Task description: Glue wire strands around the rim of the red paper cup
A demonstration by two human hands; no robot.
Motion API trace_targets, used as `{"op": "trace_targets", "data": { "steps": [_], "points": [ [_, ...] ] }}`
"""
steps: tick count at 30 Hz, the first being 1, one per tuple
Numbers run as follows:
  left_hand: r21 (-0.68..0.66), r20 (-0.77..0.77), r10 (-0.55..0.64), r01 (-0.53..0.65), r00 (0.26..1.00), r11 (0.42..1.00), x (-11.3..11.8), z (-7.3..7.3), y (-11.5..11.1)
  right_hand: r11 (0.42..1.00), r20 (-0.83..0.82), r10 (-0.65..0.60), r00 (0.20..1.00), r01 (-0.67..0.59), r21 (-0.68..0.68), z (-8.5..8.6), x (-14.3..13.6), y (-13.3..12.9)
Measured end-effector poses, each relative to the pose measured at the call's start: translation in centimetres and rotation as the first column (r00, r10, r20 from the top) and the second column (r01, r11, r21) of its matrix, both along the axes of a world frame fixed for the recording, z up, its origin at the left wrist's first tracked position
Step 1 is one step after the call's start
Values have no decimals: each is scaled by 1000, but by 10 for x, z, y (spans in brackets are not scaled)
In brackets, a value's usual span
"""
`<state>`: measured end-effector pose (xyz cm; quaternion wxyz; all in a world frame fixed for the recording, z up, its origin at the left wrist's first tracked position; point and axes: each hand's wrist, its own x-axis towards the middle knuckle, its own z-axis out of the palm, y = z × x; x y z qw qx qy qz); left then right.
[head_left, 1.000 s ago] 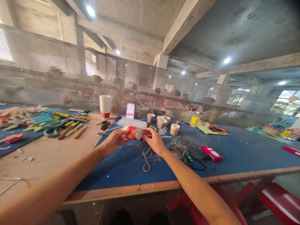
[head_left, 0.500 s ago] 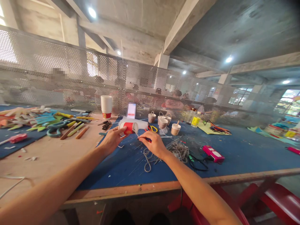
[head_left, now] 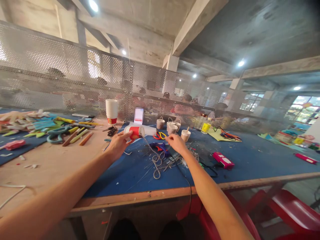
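Note:
A red and white paper cup [head_left: 136, 132] lies tilted sideways in my left hand [head_left: 118, 144], its fingers wrapped round it. Grey cord [head_left: 147, 142] runs from the cup's right end to a loose tangle on the blue mat. My right hand [head_left: 177, 143] hovers to the right, its fingers bent together beside the yellow and red scissors handles [head_left: 160, 135]. Whether anything is pinched there is hidden. Between the hands, a blue glue gun [head_left: 160, 146] with a red trigger lies on the mat.
Small cord-covered cups [head_left: 172, 127] and another with a stick [head_left: 185, 135] stand behind. Stacked paper cups [head_left: 111, 111], a phone [head_left: 139, 115] and a yellow-labelled bottle [head_left: 206, 126] line the back. A pink box [head_left: 223, 160] sits right; tools [head_left: 75, 135] lie left.
My right hand has moved right and up, away from the cup. The glue gun and its black cable now show on the mat. My left hand keeps its hold on the cup.

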<state>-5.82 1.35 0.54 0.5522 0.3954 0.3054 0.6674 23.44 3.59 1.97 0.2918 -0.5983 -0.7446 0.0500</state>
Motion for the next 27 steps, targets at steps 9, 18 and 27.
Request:
{"op": "trace_targets", "data": {
  "steps": [9, 18, 27],
  "points": [
    [15, -51, -21, 21, 998, 1000, 1, -5, -1, 990, 166, 14, 986, 10, -143, -16, -16, -1],
    [6, -31, -14, 14, 999, 1000, 3, -1, -4, 990, -2, 8, 1000, -8, -141, -18, -7, 0],
    [-6, -8, 2, -2, 1000, 1000, -1, -2, 0, 994, -408, 42, 912, 4, 110, -13, -9, 6]
  ]
}}
